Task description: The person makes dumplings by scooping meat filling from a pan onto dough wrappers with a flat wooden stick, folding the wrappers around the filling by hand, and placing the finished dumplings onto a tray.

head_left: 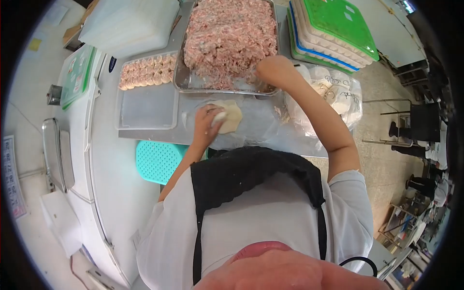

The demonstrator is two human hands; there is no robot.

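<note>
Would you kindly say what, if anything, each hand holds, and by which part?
The left hand holds pale dough by its left side; whether the right hand holds anything cannot be told.

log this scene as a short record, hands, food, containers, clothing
left hand: fingers around a small white piece, over a flat dough wrapper
right hand: at metal tray's near right corner; grip unclear
metal tray contents: heaped ground meat filling
clear plastic tray: rows of filled dumplings at its far end
right side: plastic bags, green-lidded stack
clothing: black apron, white shirt
</note>
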